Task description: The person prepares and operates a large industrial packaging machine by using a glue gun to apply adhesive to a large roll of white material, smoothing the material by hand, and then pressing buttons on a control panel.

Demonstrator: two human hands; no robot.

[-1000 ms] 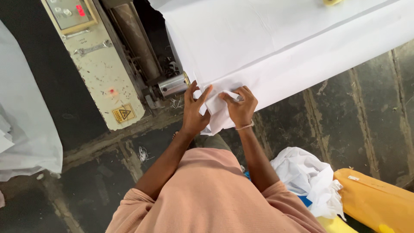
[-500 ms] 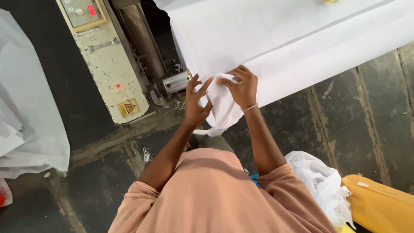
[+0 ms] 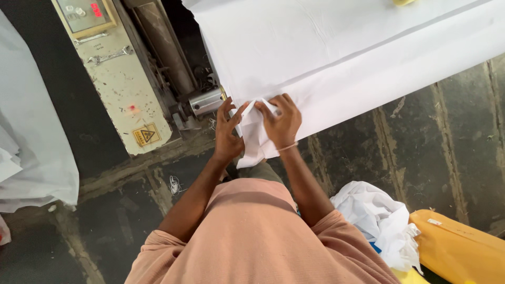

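A wide sheet of white fabric lies spread over a table and hangs down its near edge. My left hand and my right hand both pinch the fabric's lower left corner, which is bunched and folded between the fingers. A thin bracelet sits on my right wrist. The corner hangs just in front of my pink shirt.
A cream machine housing with a control panel, a warning sticker and a metal roller stands left of the fabric. More white cloth hangs at far left. A crumpled white cloth pile and a yellow container lie at lower right on the dark floor.
The view has shifted, so the machine sits further right in the frame. My hands have kept hold of the fabric corner and gathered it tighter between the fingers.
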